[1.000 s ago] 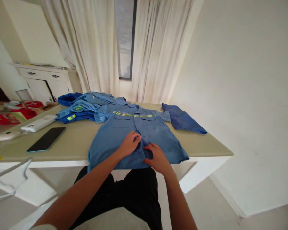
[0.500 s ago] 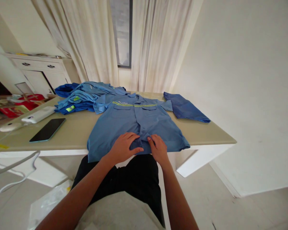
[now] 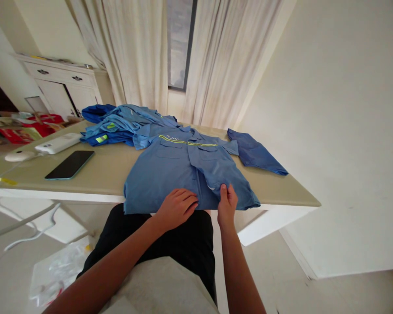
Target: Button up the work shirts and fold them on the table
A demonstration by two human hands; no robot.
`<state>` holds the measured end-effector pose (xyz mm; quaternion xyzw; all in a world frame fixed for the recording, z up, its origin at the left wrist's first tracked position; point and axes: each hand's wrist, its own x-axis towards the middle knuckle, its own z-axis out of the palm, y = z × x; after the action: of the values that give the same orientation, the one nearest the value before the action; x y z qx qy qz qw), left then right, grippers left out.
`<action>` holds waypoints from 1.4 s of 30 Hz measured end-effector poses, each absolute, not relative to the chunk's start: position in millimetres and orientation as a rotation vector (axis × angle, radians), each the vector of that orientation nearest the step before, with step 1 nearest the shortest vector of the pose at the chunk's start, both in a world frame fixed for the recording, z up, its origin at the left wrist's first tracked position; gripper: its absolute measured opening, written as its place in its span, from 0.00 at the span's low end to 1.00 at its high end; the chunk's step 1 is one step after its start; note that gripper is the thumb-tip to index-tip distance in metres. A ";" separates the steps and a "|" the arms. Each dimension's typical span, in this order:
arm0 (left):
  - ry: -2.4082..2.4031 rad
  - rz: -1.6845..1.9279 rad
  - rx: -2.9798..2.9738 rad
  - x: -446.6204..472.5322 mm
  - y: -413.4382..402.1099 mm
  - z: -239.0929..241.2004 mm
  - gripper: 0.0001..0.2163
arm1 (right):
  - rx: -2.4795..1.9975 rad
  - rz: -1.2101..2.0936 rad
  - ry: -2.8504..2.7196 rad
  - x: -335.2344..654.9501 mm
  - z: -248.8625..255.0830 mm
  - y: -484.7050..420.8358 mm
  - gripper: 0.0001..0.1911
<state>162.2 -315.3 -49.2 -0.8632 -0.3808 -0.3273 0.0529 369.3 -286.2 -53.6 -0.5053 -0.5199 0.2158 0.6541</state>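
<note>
A blue work shirt (image 3: 170, 170) with a yellow reflective chest stripe lies front-up on the beige table (image 3: 281, 192), its hem hanging over the near edge. My left hand (image 3: 178, 207) rests on the hem near the button line, fingers curled and pressing the cloth. Just right of it, my right hand (image 3: 227, 203) pinches the edge of the shirt's right front panel and lifts it slightly.
A heap of blue shirts (image 3: 118, 126) lies at the far left of the table, and a folded blue piece (image 3: 255, 152) at the far right. A black phone (image 3: 70, 165), a white device (image 3: 57, 143) and a mouse (image 3: 18, 155) sit left. White drawers (image 3: 59, 80) and curtains (image 3: 134, 56) stand behind.
Both hands slid down the button line to the hem. My right hand then shifted right and raised the edge of the right front panel.
</note>
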 end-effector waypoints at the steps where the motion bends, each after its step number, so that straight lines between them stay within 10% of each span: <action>1: -1.152 -0.971 -2.619 164.4 -315.5 -49.5 0.09 | -1.144 0.507 -1.239 369.6 -52.8 -289.4 0.20; 42: -1.496 -1.058 -2.517 176.6 -318.3 -52.5 0.06 | -1.176 0.134 -1.797 346.1 -58.5 -326.2 0.09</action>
<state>176.6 -318.3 -52.5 -0.8084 -0.4806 -0.3397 0.0140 346.1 -326.2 -58.5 -0.4811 -0.7349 0.0548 0.4748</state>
